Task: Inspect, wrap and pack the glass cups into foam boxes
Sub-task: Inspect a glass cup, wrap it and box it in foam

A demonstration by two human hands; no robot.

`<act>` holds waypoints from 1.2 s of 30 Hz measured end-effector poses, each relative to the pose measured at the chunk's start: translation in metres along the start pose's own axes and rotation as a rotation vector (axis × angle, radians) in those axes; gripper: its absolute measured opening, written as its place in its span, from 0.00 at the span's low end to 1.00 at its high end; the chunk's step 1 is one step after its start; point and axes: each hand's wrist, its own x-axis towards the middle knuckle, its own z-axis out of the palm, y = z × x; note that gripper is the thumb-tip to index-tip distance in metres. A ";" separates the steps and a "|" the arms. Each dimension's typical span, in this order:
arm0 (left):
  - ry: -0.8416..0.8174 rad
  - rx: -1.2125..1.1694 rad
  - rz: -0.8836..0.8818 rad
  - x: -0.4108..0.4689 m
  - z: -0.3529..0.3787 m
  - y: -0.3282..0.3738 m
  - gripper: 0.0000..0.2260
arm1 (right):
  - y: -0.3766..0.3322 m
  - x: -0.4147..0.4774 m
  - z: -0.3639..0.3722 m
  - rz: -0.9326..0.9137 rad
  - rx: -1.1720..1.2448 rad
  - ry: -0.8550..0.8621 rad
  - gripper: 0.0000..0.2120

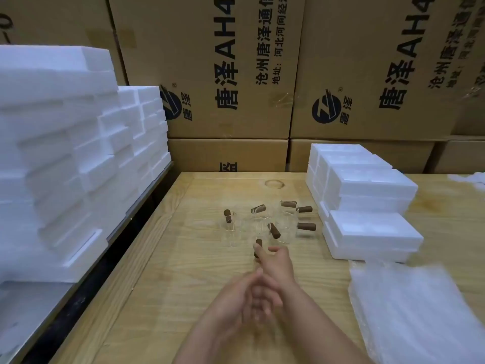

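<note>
Left hand (244, 298): low over the table (162, 285), fingers loosely curled against the right wrist; it holds nothing that shows, though it is blurred.
Right hand (275, 261): reaches forward, thumb and forefinger spread; the thumb lies over the handle (258, 243) of the nearest cup, with no closed grip on it.
Cups (275, 231): clear glass with brown handles, clustered mid-table just beyond the right hand.
Wrap (420, 311): a pile of clear sheets at the table's right near edge.
Foam boxes (372, 206): white, lidded, stacked right of the cups, close beside them.
Foam stack (65, 153): tall pile of white pieces on the left, off the table.
Cartons (236, 74): brown, printed, walling the back.
</note>
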 end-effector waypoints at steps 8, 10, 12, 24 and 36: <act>0.676 -0.150 0.365 0.045 -0.025 0.002 0.07 | -0.007 0.000 -0.004 0.009 0.242 -0.002 0.05; 0.763 -0.014 0.470 0.051 -0.028 -0.003 0.13 | -0.004 -0.004 -0.013 -0.042 0.276 0.018 0.03; 0.796 0.127 0.527 0.055 -0.026 -0.009 0.20 | 0.001 -0.010 -0.023 -0.113 0.313 0.024 0.01; 0.577 0.528 0.499 0.078 -0.031 -0.022 0.31 | 0.015 -0.013 -0.045 -0.347 0.389 0.018 0.09; 0.461 0.913 0.541 0.073 -0.022 -0.029 0.32 | 0.010 -0.025 -0.041 -0.244 0.094 0.280 0.20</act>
